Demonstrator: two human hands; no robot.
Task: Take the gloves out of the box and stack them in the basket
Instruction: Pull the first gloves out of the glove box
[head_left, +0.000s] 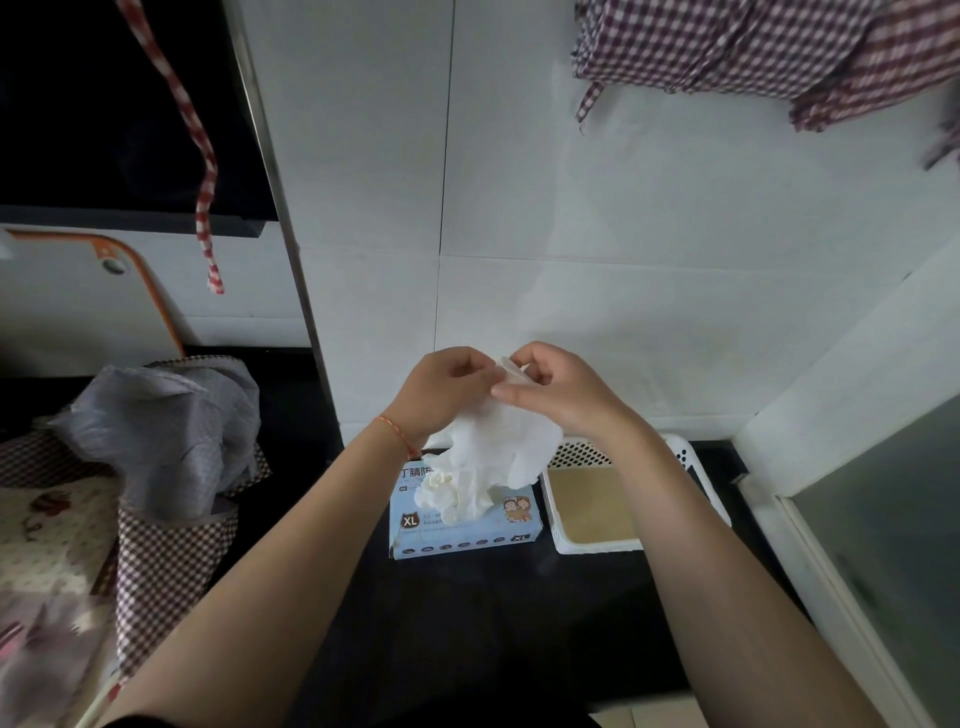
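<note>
A light blue glove box (465, 525) marked XL lies on the dark counter, with crumpled white gloves (449, 493) bulging from its top opening. Above the box I hold a white glove (511, 441) that hangs down. My left hand (441, 389) and my right hand (558, 387) both pinch its upper edge, close together. A white perforated basket (691, 462) with a tan bottom stands right of the box, partly hidden by my right forearm.
White tiled wall rises just behind the box and basket. A grey cloth (166, 431) lies over checked fabric at the left. Checked cloth (769, 47) hangs at the top right. A frosted glass panel (883, 545) borders the right side.
</note>
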